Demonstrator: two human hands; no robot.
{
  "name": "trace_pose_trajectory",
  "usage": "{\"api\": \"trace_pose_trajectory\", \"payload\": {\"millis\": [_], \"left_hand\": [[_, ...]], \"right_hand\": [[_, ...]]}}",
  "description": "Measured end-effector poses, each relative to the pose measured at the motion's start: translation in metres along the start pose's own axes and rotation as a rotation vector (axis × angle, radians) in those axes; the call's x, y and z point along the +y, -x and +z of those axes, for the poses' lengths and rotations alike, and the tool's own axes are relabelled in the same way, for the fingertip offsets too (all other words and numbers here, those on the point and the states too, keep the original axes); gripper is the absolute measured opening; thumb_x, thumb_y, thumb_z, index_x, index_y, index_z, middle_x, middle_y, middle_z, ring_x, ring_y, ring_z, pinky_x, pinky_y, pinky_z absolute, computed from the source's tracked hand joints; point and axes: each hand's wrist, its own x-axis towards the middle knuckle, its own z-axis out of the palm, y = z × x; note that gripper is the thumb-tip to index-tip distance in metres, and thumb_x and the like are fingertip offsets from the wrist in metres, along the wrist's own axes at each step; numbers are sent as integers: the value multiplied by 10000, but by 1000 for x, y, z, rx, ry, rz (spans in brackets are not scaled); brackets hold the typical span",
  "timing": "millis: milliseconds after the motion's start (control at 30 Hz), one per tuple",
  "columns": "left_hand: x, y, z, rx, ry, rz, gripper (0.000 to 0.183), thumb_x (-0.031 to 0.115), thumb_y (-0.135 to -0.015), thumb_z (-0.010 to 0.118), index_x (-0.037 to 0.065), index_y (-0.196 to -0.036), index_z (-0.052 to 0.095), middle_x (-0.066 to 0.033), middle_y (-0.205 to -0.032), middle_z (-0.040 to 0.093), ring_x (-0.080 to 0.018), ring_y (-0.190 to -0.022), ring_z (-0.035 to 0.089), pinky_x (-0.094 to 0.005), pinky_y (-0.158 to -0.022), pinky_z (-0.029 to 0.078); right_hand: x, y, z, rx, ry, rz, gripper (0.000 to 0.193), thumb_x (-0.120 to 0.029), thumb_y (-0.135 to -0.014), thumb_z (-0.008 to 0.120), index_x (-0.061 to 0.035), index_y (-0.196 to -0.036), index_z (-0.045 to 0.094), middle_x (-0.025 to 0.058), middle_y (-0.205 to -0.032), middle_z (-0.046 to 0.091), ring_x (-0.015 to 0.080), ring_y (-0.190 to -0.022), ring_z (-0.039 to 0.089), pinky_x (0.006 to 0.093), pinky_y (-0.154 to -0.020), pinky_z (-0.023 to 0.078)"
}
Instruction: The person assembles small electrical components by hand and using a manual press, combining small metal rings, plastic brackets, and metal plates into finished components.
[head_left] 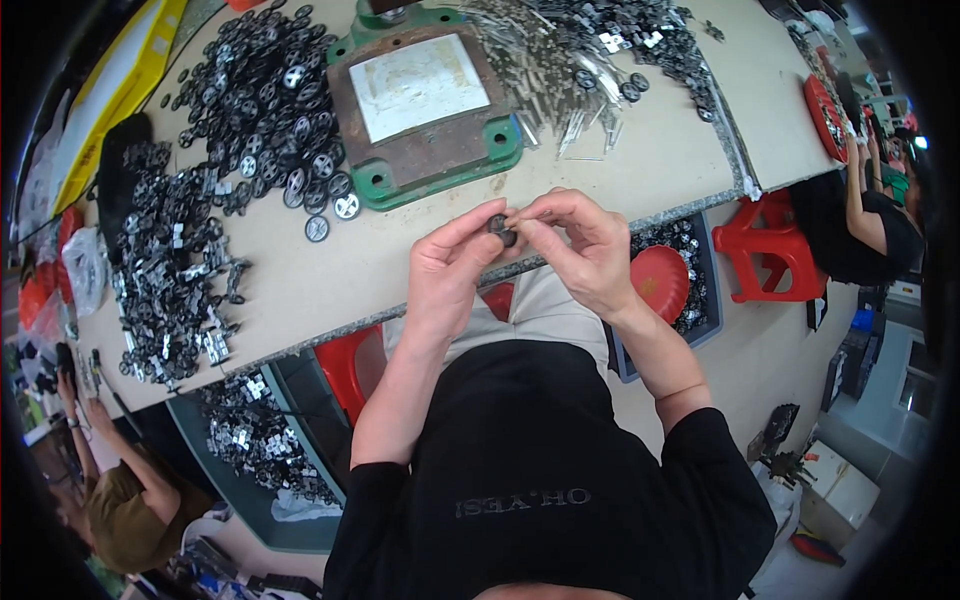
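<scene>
Above the table's near edge, my left hand (452,262) pinches a small dark round part (503,231) between thumb and fingers. From the other side my right hand (585,252) is closed in a pinch against that part; whatever its fingertips hold is too small to make out. Just beyond my hands stands a green and brown metal machine base (408,174) with a white plate (420,88) on top. Many small black wheels with silver spokes (265,110) are heaped to its left. Thin silver rods (540,75) lie spread to its right.
Black and silver small parts (170,265) cover the table's left end. Below the table are a teal bin of parts (260,440) and a grey bin (708,300) with a red dish (660,283). A red stool (770,250) stands right. Other people work at both sides.
</scene>
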Motion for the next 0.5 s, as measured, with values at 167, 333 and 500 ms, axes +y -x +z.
{"api": "trace_pose_trajectory", "payload": {"millis": [167, 333, 500], "left_hand": [[-2, -3, -11, -85, 212, -196, 309, -3, -881, 473, -41, -1187, 498, -139, -1038, 598, -182, -881, 612, -286, -791, 513], [-2, -8, -4, -116, 374, -238, 315, 59, -892, 497, -32, -1193, 489, -149, -1055, 596, -214, -899, 616, -302, -810, 514], [-3, -12, -6, -82, 325, -259, 322, 56, -887, 506, -28, -1197, 483, -154, -1079, 588, -235, -927, 612, -309, -817, 512]], "right_hand": [[4, -2, -6, -60, 157, -83, 89, 43, -795, 584, 44, -883, 597, 98, -816, 625, 138, -699, 634, 232, -624, 494], [-7, -6, -18, -83, 143, 2, 116, 5, -787, 605, 34, -899, 611, 80, -829, 636, 120, -732, 627, 242, -653, 495], [-8, -52, -73, -47, 273, 63, 155, -82, -824, 582, 3, -941, 637, 50, -806, 657, 80, -710, 594, 234, -617, 477]]}}
